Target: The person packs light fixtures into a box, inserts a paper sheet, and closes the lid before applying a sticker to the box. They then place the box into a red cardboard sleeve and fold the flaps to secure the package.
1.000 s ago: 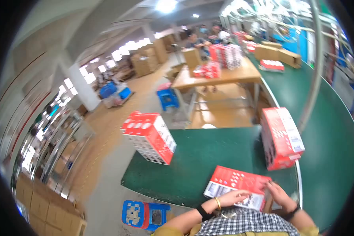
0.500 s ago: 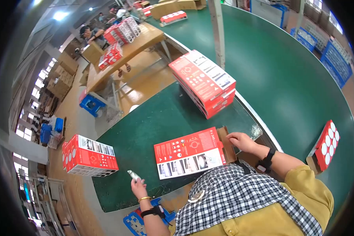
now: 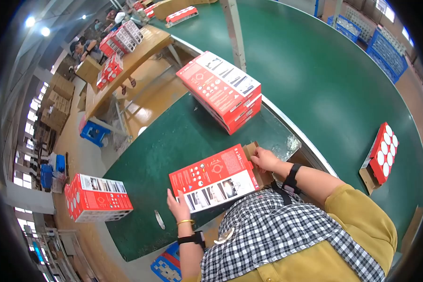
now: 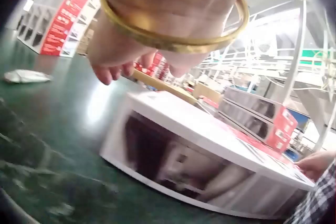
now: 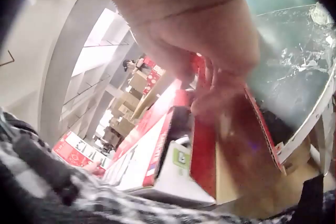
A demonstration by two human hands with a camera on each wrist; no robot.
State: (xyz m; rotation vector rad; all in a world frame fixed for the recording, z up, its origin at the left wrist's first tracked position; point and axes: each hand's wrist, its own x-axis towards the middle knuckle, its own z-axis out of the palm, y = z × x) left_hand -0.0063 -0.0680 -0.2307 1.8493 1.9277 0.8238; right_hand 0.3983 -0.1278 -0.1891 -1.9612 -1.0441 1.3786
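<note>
A red and white printed carton (image 3: 211, 176) lies flat on the green table in front of the person. Its right end is open, with brown cardboard flaps (image 3: 250, 148) sticking out. At that end the right hand (image 3: 266, 160) has curled fingers, pinching a flap. Inside the open end, a white piece with a green mark (image 5: 181, 158) shows in the right wrist view. The left hand (image 3: 177, 207) is at the carton's left end, its fingers extended along the edge. Left of this hand lies a small white slip-like object (image 3: 160, 219), also visible in the left wrist view.
Stacked red cartons (image 3: 221, 89) stand at the table's far right corner, and another stack (image 3: 98, 197) at the left edge. A carton with white circles (image 3: 383, 152) lies on the green conveyor (image 3: 324, 94). A metal post (image 3: 235, 35) rises behind the stack.
Both hands were over the carton, then the left moved out left with the small white object. Now that object lies on the table and the left hand is back at the carton. The head view turned right.
</note>
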